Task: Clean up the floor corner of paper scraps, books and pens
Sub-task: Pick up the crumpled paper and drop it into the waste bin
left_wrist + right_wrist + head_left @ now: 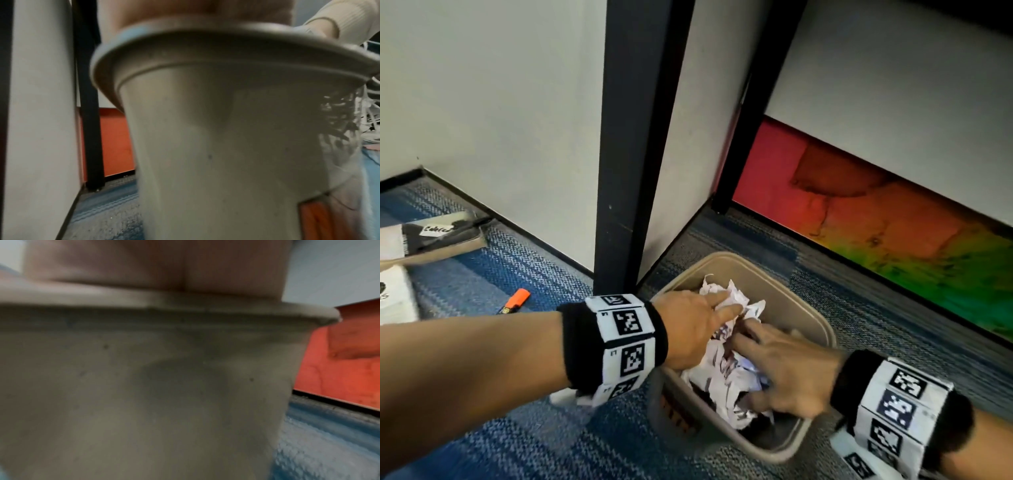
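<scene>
Left hand (pixel 690 330) and right hand (pixel 787 373) flat, pressing paper scraps (pixel 726 363) into bin (pixel 822 329); marker (pixel 513 300) left of bin, probably nearer left hand.

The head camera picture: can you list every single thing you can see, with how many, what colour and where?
Plastic waste bin: one, beige, on the carpet beside the table leg.
Crumpled paper scraps: a heap, white with dark print, inside the bin.
Highlighter pen: one, orange, on the carpet left of the bin.
Books: at least two, white and black, on the carpet at far left.
Metal table legs: two, black, behind the bin.
Carpet: one, blue and grey, the floor.
Wall panel: one, red to green, low at right.
Left hand: one, fingers on the paper.
Right hand: one, fingers spread on the paper.
</scene>
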